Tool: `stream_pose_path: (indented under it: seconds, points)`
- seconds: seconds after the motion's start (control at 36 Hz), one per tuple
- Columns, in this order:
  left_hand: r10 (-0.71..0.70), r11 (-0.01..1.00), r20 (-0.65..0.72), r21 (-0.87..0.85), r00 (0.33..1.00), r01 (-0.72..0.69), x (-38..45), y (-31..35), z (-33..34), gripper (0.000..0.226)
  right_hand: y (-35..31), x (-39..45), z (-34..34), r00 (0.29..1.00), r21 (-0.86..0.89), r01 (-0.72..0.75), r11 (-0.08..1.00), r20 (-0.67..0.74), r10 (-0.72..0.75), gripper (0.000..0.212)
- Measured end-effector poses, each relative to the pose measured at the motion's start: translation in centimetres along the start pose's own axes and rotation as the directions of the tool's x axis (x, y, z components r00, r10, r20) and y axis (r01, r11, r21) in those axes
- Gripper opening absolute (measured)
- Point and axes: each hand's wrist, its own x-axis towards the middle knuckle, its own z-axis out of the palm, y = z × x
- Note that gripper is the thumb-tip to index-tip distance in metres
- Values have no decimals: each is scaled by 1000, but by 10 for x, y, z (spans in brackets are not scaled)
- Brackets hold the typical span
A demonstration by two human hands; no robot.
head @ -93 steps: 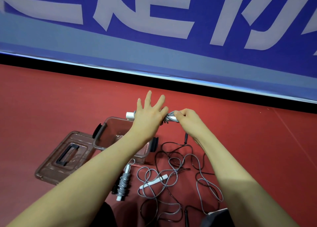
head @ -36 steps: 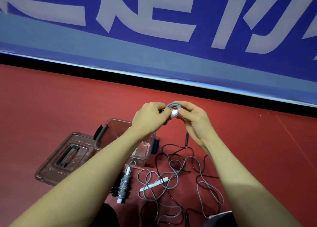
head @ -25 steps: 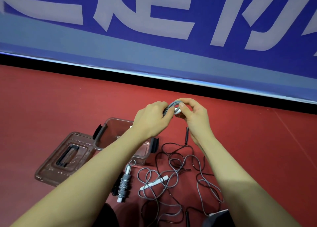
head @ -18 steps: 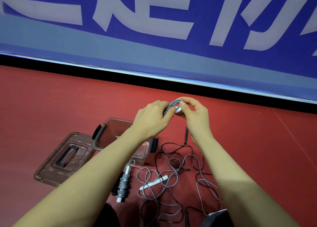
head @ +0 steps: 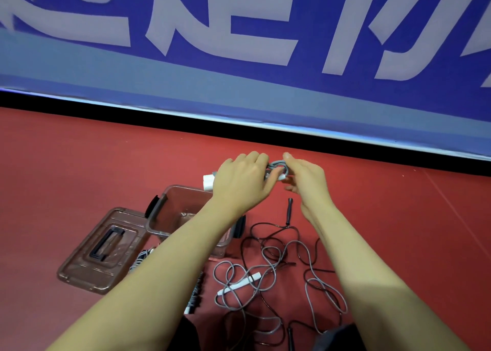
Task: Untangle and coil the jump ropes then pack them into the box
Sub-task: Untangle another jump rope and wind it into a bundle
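My left hand (head: 243, 183) grips a coiled grey jump rope (head: 276, 168) with white handles (head: 208, 182), held in the air above the far side of the clear brown box (head: 170, 210). My right hand (head: 305, 178) pinches the rope's looped end beside the left fingers. On the red floor below lie a tangled grey rope with a white handle (head: 239, 285) and a tangled black rope (head: 288, 212). A wound rope bundle (head: 195, 295) lies partly hidden under my left forearm.
The box's lid (head: 101, 249) lies flat on the floor left of the box. A blue banner wall (head: 239, 58) with a black base strip runs across the back. Red floor (head: 398, 218) stretches to the right.
The hands have lowered slightly with the coiled rope. The white handles now stick out left of my left hand, and my right fingers have shifted along the loop.
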Motion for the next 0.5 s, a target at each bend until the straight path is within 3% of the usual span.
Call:
stream_pose_path:
  seconds: [0.14, 0.25, 0.33, 0.42, 0.5]
  points:
    - [65, 994, -28, 90, 998, -62, -1, -2, 7, 46, -7, 1, -8, 990, -66, -138, 988, 30, 140, 10]
    - [116, 989, 11, 94, 993, -116, -5, 2, 13, 52, -3, 0, -11, 989, -108, -146, 983, -3, 146, 25]
    - [116, 991, 53, 66, 992, -120, -9, 6, 14, 56, 2, -1, -6, 998, -273, 18, 962, -60, -36, 27]
    - [128, 987, 105, 82, 986, -136, -15, 8, 14, 51, 8, -4, -3, 941, -530, 225, 817, -100, -324, 23]
    - [114, 990, 217, 56, 969, -129, -20, 13, 12, 34, 11, -5, -2, 899, -596, 299, 745, -86, -430, 19]
